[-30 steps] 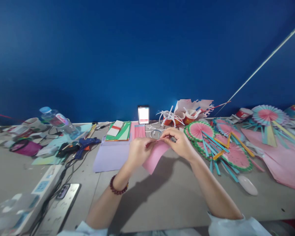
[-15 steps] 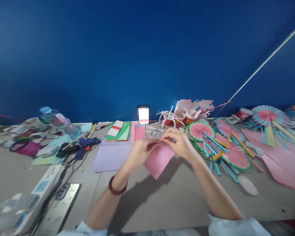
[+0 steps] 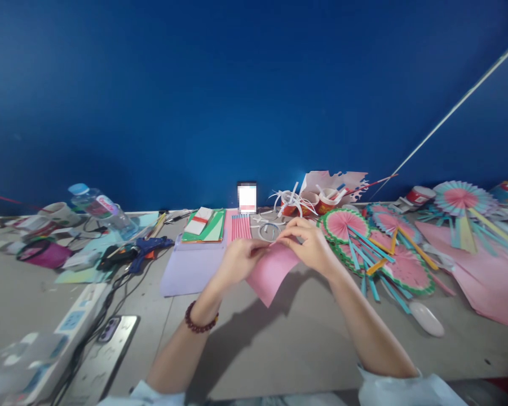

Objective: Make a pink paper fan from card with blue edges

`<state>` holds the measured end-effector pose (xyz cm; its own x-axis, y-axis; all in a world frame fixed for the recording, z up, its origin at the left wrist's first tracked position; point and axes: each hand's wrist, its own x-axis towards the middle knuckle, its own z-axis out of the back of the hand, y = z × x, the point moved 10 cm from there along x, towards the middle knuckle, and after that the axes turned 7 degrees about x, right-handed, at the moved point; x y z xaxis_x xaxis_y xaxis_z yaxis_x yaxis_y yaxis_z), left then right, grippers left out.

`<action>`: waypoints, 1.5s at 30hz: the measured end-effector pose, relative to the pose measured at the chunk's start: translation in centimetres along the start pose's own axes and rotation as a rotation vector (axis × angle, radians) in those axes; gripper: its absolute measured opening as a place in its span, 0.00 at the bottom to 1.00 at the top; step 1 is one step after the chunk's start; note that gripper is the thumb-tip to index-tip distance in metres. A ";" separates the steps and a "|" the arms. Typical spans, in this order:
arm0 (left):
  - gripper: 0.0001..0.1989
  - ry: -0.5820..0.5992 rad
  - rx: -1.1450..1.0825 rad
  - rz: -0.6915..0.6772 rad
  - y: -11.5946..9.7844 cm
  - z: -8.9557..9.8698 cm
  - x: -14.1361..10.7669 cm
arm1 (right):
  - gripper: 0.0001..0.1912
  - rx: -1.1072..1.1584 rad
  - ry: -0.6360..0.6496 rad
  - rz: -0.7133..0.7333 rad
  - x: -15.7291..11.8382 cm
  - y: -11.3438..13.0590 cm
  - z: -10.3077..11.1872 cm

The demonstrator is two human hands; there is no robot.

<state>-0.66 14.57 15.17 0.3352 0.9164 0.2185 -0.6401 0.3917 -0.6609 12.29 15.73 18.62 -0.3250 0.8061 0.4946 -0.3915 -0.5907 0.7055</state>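
Note:
A piece of pink paper (image 3: pixel 271 275) hangs in the air above the grey table, one corner pointing down. My left hand (image 3: pixel 242 260) pinches its upper left edge between thumb and fingers. On the upper right edge, my right hand (image 3: pixel 305 243) has its thumb and fingers closed on the same paper. The fingertips of both hands are close together at the top of the paper. Just behind them lie pink striped strips (image 3: pixel 241 226) and a white coil (image 3: pixel 269 230).
Left are lilac sheets (image 3: pixel 192 272), a green packet (image 3: pixel 215 226), a blue glue gun (image 3: pixel 150 248), a bottle (image 3: pixel 104 207), a phone (image 3: pixel 105 355) and a power strip (image 3: pixel 67 332). Right are watermelon paper fans (image 3: pixel 347 225), a white spoon-like piece (image 3: pixel 427 319) and pink sheets (image 3: pixel 486 276).
The pink paper's lower corner has swung slightly left and the sheet looks more curved. My left hand has shifted a little left, and both hands still hold the paper.

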 end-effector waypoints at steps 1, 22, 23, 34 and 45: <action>0.14 -0.012 0.004 0.006 0.1 0.1 0.0 | 0.06 -0.002 0.002 0.000 0.0 0.0 0.0; 0.12 0.001 0.173 -0.015 -0.1 0.3 -0.1 | 0.05 -0.043 0.006 0.009 -0.2 -0.4 0.2; 0.12 0.005 0.171 -0.011 0.0 0.2 -0.1 | 0.05 -0.043 0.012 0.005 -0.2 -0.5 0.1; 0.10 -0.018 0.137 0.019 0.2 0.4 -0.1 | 0.05 -0.062 0.036 0.002 -0.2 -0.3 0.1; 0.12 0.004 0.240 0.054 0.0 0.2 -0.1 | 0.05 -0.265 0.035 0.188 -0.5 2.1 -0.9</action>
<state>-0.88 14.49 15.27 0.2982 0.9366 0.1841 -0.8030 0.3504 -0.4821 10.85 14.04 19.44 -0.4406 0.6826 0.5830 -0.5309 -0.7218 0.4440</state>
